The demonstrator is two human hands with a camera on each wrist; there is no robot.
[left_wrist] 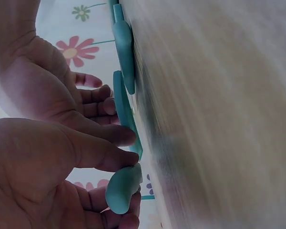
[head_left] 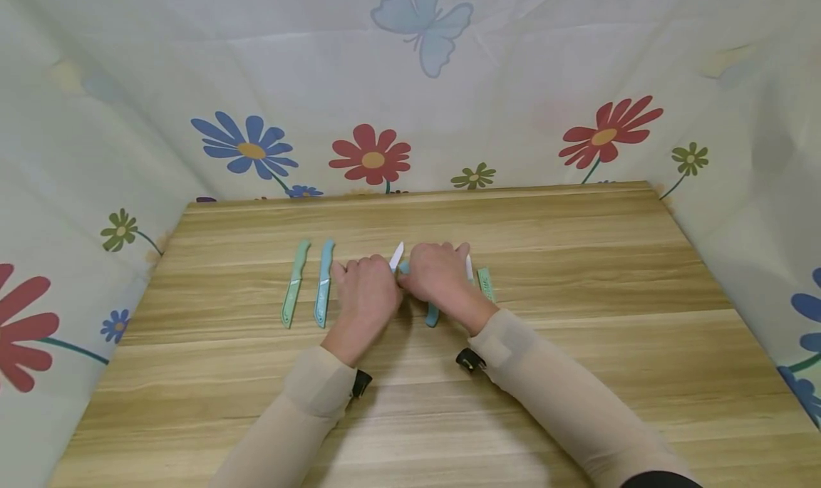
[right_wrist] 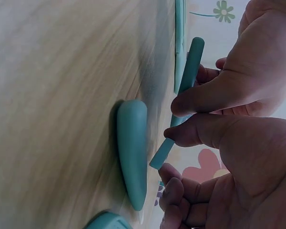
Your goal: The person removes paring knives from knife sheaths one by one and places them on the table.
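Left hand (head_left: 367, 292) has thumb and fingers pinched on the smooth, rounded teal handle (left_wrist: 120, 191) of a small knife, whose glossy white blade (head_left: 397, 254) tapers bare toward one o'clock. At its three o'clock, the right hand (head_left: 439, 278) pinches a flat, straight-edged blue sheath (left_wrist: 127, 114), close beside the knife. Beneath the right hand, toward six o'clock, a bulbous matte blue handle (head_left: 432, 315) lies on the wood-grain table (head_left: 410, 431); near three o'clock sit a narrow white blade tip (head_left: 469, 268) and a flat green strip (head_left: 485, 285) with pale markings. Toward nine o'clock from the left hand, a slim blue knife (head_left: 323, 285) and green knife (head_left: 296, 285), both sheathed, lie nearly parallel. Creased, flower-printed fabric (head_left: 256, 60) hangs at twelve o'clock.
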